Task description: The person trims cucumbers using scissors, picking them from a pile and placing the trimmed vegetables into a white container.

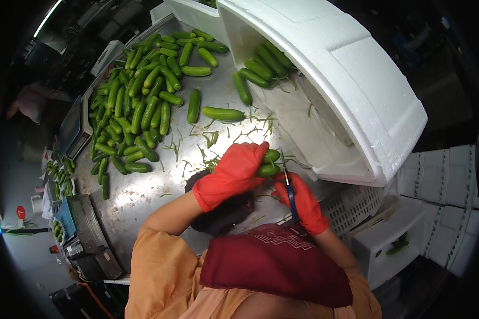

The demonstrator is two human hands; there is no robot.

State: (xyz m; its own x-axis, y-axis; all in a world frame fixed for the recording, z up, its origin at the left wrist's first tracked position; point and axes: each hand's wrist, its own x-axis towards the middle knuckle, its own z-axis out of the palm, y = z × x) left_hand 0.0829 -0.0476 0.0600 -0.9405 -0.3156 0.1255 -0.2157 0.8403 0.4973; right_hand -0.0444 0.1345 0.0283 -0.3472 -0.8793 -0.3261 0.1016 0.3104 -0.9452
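Note:
My left hand [234, 170], in a red rubber glove, grips small green cucumbers [268, 171]. Two of their ends stick out past the fingers towards the right; the rest is hidden by the glove. A pair of scissors with blue handles [291, 196] is in my right hand [303, 201], also red-gloved. Its narrow blades point away from me, right beside the cucumber ends; whether they touch a stem I cannot tell. Cut stems [211, 139] lie scattered on the metal table [135, 209]. Under my left wrist is a dark cloth or bag [223, 217].
A large heap of cucumbers [137, 95] covers the table's far left. A white foam box [367, 75] on its side faces the table, with several cucumbers [265, 65] inside. Scales [80, 127] line the left edge. Stacked foam boxes [443, 187] and a slotted crate [347, 209] stand right.

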